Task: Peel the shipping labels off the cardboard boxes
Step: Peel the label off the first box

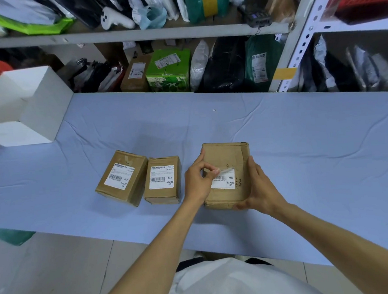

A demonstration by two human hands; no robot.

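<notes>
Left hand (197,181) pinches the lifted top edge of the label (225,180) on the right box (226,153); right hand (258,188) grips that box's right side. Risk: a steep or fast pull tears the label across the barcode, and a loose grip lets the box twist. Left box (123,178) and middle box (163,181) on the surface (304,137) have labels intact.

Left box (131,190): brown cardboard, taped, lying on the blue cloth (293,142), turned slightly, just beside the middle box.
Left label (119,176): white, barcode, flat on the top face.
Middle box (163,195): smaller, brown, between the other two.
Middle label (162,176): white, barcode, fully stuck.
Right box (224,156): largest, creased, gripped by the right hand (260,188).
Right label (224,181): upper part lifted, pinched by the left hand (197,181); lower part stuck.
</notes>
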